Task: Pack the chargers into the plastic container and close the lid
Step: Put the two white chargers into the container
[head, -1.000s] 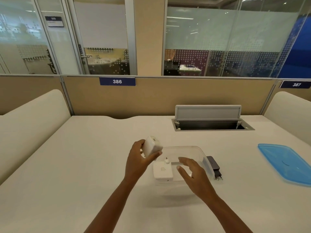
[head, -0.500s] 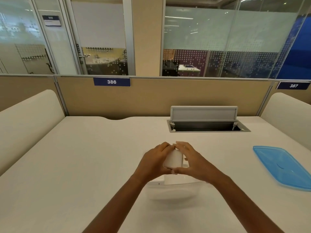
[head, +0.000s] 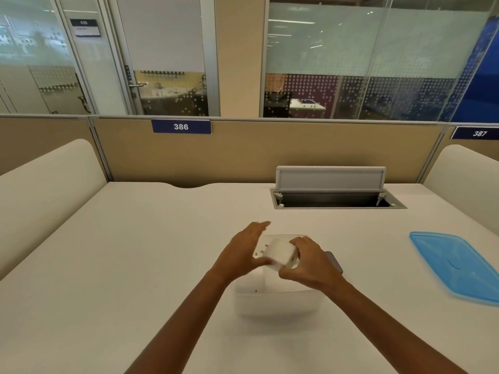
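The charger (head: 280,254), a white block, sits above the open container (head: 275,300), gripped by the right hand (head: 307,265), whose fingers curl over its far right edge and thumb presses its near corner. The left hand (head: 243,251) is beside it on the left, fingers spread and extended forward, thumb near or touching the charger's near-left corner; motion blur hides whether it bears on it. The clear container stands on the white desk (head: 135,265), its near wall visible below the wrists, its far rim partly hidden by the hands. A dark charger (head: 333,261) lies on the desk just beside the container's right side, mostly covered by the right hand. The blue lid (head: 459,268) lies flat well apart to the right, near the desk's right edge. An open cable hatch (head: 334,202) is set in the desk farther back. Bare desk spreads wide to the left and in front of the container.
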`<control>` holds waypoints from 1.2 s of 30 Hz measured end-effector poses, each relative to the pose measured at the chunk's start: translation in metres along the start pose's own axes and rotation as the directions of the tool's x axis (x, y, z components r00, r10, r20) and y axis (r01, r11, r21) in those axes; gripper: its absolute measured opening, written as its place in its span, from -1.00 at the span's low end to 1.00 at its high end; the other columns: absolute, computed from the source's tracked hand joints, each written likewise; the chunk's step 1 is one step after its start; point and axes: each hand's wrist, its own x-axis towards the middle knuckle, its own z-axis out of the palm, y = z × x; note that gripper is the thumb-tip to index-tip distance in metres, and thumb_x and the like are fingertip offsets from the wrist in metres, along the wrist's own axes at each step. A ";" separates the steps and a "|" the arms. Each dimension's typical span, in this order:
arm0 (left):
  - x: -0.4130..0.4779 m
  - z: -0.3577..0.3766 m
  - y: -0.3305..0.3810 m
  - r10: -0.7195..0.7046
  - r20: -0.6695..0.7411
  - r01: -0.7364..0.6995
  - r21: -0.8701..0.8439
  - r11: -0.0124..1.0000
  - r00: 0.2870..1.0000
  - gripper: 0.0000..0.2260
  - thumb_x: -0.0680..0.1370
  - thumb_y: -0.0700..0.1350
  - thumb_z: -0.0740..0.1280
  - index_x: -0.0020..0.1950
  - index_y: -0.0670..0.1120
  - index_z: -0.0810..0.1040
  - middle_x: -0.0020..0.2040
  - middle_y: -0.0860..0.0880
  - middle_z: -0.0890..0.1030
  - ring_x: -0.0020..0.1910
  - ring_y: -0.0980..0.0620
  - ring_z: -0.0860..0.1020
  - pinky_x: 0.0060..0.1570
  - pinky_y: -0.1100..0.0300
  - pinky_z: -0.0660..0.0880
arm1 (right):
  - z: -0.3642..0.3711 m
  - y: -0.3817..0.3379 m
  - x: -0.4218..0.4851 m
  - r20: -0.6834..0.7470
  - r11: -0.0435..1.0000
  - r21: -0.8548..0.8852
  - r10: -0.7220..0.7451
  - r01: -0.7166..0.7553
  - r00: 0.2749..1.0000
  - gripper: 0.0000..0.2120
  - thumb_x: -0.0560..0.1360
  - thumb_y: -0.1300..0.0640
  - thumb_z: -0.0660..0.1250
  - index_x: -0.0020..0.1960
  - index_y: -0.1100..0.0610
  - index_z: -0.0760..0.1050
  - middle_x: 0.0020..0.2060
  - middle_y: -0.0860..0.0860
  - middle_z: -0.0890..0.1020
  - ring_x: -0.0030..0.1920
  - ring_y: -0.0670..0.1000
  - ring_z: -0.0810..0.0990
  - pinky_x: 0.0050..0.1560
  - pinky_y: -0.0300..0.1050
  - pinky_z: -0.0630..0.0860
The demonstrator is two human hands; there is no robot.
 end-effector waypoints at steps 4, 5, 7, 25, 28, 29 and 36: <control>-0.001 0.007 -0.025 -0.259 -0.080 0.268 0.136 0.954 0.963 -0.40 0.58 0.08 0.15 0.52 -0.13 0.02 0.56 -0.11 0.09 0.55 -0.08 0.05 0.50 0.05 0.09 | 0.013 0.007 0.016 0.034 0.973 0.058 0.221 -0.222 0.975 -0.40 0.22 -0.02 0.50 0.14 0.26 0.44 -0.10 0.02 0.46 -0.07 -0.01 0.46 -0.35 -0.29 0.34; -0.003 0.011 -0.029 -0.317 -0.086 0.328 0.180 0.928 0.945 -0.42 0.60 0.07 0.09 0.52 -0.15 -0.01 0.56 -0.13 0.05 0.55 -0.09 -0.01 0.51 0.03 0.04 | 0.015 0.007 0.018 0.045 0.967 0.055 0.245 -0.247 0.969 -0.43 0.23 -0.01 0.50 0.11 0.28 0.46 -0.12 0.03 0.48 -0.11 0.01 0.47 -0.41 -0.29 0.31; -0.006 0.019 -0.033 -0.399 -0.077 0.406 0.204 0.891 0.914 -0.45 0.63 0.06 0.02 0.52 -0.17 -0.05 0.57 -0.16 -0.01 0.55 -0.12 -0.06 0.51 -0.01 0.00 | 0.020 0.004 0.021 0.065 0.956 0.031 0.289 -0.292 0.955 -0.51 0.25 0.03 0.48 0.03 0.31 0.49 -0.17 0.07 0.50 -0.18 0.02 0.47 -0.46 -0.28 0.27; -0.012 0.043 -0.033 -0.436 -0.077 0.442 0.088 0.893 0.897 -0.50 0.65 -0.08 -0.01 0.51 -0.23 -0.10 0.56 -0.19 -0.05 0.56 -0.10 -0.05 0.51 0.05 0.05 | 0.060 0.003 0.039 0.137 0.898 -0.057 0.439 -0.435 0.888 -0.37 0.33 -0.02 0.46 0.21 0.36 0.38 0.21 0.20 0.52 0.22 0.14 0.51 0.14 -0.08 0.50; -0.012 0.043 -0.033 -0.435 -0.078 0.441 0.088 0.893 0.897 -0.50 0.65 -0.07 -0.01 0.51 -0.23 -0.09 0.56 -0.19 -0.03 0.56 -0.10 -0.04 0.50 0.06 0.07 | 0.062 0.004 0.038 0.158 0.897 -0.095 0.441 -0.431 0.883 -0.31 0.32 -0.02 0.48 0.26 0.35 0.32 0.23 0.18 0.52 0.23 0.12 0.52 0.13 -0.12 0.49; -0.012 0.043 -0.032 -0.437 -0.076 0.443 0.086 0.893 0.896 -0.50 0.65 -0.07 -0.01 0.51 -0.23 -0.09 0.56 -0.19 -0.03 0.56 -0.09 -0.04 0.50 0.06 0.07 | 0.063 0.005 0.037 0.159 0.898 -0.104 0.439 -0.427 0.885 -0.30 0.33 -0.02 0.48 0.27 0.35 0.31 0.23 0.18 0.53 0.22 0.11 0.53 0.12 -0.13 0.49; -0.013 0.042 -0.032 -0.444 -0.067 0.448 0.063 0.892 0.894 -0.50 0.64 -0.08 0.00 0.51 -0.24 -0.08 0.56 -0.19 -0.03 0.56 -0.10 -0.04 0.51 0.05 0.05 | 0.064 0.009 0.036 0.128 0.912 -0.198 0.388 -0.360 0.913 -0.50 0.39 0.08 0.44 0.21 0.32 0.39 0.18 0.18 0.58 0.17 0.12 0.57 0.10 -0.12 0.51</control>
